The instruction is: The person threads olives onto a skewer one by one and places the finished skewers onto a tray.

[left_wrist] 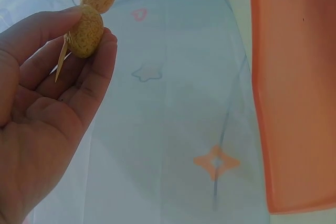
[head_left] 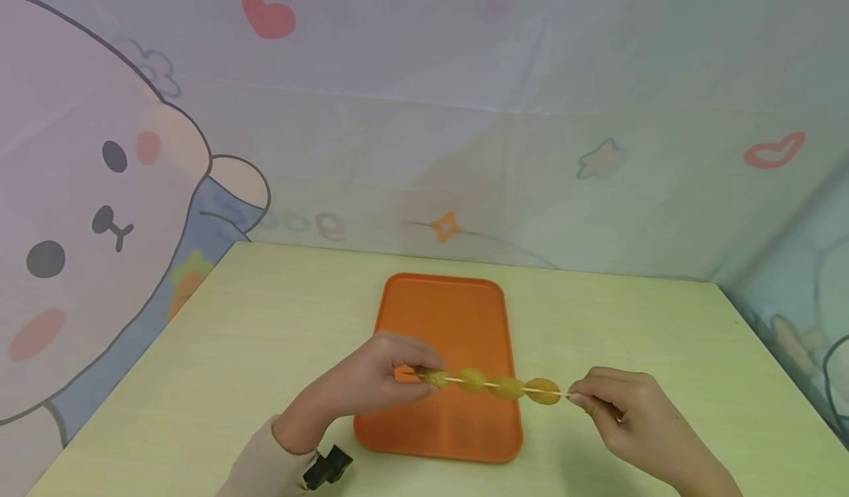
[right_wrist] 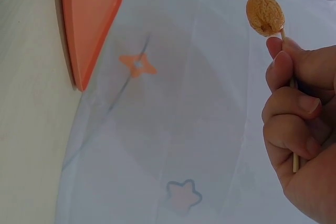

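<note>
A thin wooden skewer (head_left: pixel 489 385) carries several wrinkled golden-brown balls (head_left: pixel 469 380) that look like fried food. It is held nearly level above the orange tray (head_left: pixel 443 313). My left hand (head_left: pixel 388 370) pinches the leftmost ball (left_wrist: pixel 85 32) between thumb and fingers; the skewer's pointed tip (left_wrist: pixel 61 62) sticks out past it. On the other side, my right hand (head_left: pixel 630 412) grips the bare end of the skewer, with thumb and forefinger just below the nearest ball (right_wrist: pixel 265 15). The skewer's blunt end (right_wrist: pixel 296 162) shows beneath the curled fingers.
The tray lies lengthwise on a pale yellow table (head_left: pixel 292 313). Behind it hangs a printed cloth (head_left: pixel 411 113) with a cartoon bear, meeting the table's back edge. A black strap clip (head_left: pixel 328 467) sits by the left sleeve (head_left: pixel 272 464).
</note>
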A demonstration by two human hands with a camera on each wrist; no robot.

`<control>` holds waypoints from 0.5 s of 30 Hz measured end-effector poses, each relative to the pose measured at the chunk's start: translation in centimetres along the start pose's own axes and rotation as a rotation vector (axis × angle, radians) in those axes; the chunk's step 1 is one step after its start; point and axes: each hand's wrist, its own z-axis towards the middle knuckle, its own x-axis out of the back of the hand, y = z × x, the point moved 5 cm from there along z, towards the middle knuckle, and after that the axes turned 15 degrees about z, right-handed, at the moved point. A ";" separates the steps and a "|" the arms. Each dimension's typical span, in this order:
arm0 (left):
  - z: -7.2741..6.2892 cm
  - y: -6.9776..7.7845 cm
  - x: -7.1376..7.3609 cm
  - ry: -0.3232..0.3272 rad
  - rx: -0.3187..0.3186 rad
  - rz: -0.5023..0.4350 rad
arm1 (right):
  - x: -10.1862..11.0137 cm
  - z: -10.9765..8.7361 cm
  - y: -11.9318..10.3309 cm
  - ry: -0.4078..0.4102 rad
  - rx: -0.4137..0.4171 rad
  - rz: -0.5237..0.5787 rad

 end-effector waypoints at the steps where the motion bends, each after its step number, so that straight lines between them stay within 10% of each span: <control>1: 0.0 0.0 0.0 0.000 0.000 0.001 | 0.0 0.0 0.0 -0.002 0.001 0.002; 15: 0.1 0.2 -0.2 -0.001 -0.021 0.019 | -0.2 0.0 0.2 0.003 0.026 0.016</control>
